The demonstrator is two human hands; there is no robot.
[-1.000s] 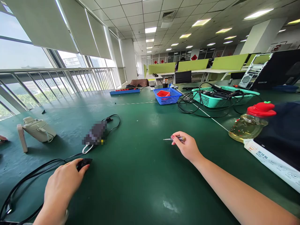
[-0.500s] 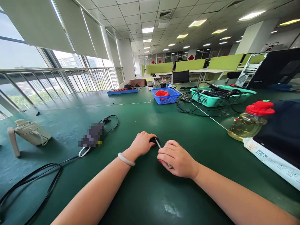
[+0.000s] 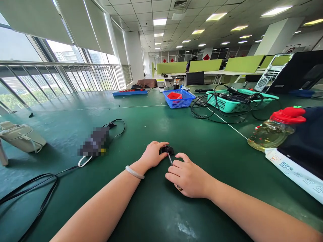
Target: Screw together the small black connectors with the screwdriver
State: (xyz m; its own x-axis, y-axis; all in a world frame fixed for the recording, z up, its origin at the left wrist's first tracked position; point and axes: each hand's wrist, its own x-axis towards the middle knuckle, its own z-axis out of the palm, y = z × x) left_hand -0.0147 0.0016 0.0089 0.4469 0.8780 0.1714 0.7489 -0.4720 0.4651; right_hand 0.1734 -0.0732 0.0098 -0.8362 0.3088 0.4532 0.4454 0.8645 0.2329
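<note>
My left hand [image 3: 152,155] grips a small black plug-like part [image 3: 167,150] and presses it onto the green table top [image 3: 156,124] in front of me. My right hand [image 3: 188,174] holds a thin screwdriver [image 3: 170,159] whose metal tip touches that black part. Both hands sit close together at the centre of the view. A white bangle [image 3: 134,172] circles my left wrist.
A blurred dark box with a black cable [image 3: 94,144] lies to the left, and a cream bag [image 3: 21,137] farther left. On the right stands a bottle with a red cap [image 3: 275,129]. A blue basket [image 3: 179,99] and a teal basket of cables [image 3: 234,101] sit behind.
My left hand carried the black part from the left cable area to the centre. My right hand drew the screwdriver back and set its tip on the part.
</note>
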